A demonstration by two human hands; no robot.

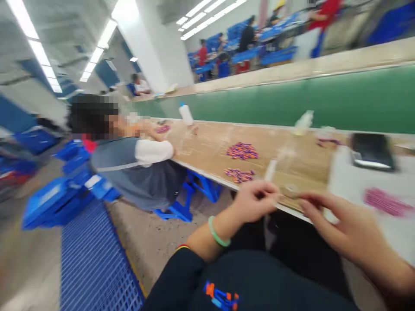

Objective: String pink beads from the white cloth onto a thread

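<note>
1. The left hand [254,202], with a green bangle at its wrist, is curled at the front edge of the bench [201,147]. Its fingers seem to pinch a thin pale strip [270,170], but blur hides whether it is truly grasped.
2. The right hand [340,220] lies just beside it with fingers extended and half open, near a small round clear object [291,189]. I cannot tell whether it holds anything.
3. The step looks like close finger work on the strip at the bench edge. This calls for both hands to stay close together, though the blur hides the details.
4. Farther along the bench lie two heaps of small orange-and-purple pieces [242,151], a white plastic bottle [186,113] and a dark phone [372,151].
5. A seated co-worker [132,168] works at the far end of the bench, with their hands near a small pink heap [162,128].
</note>
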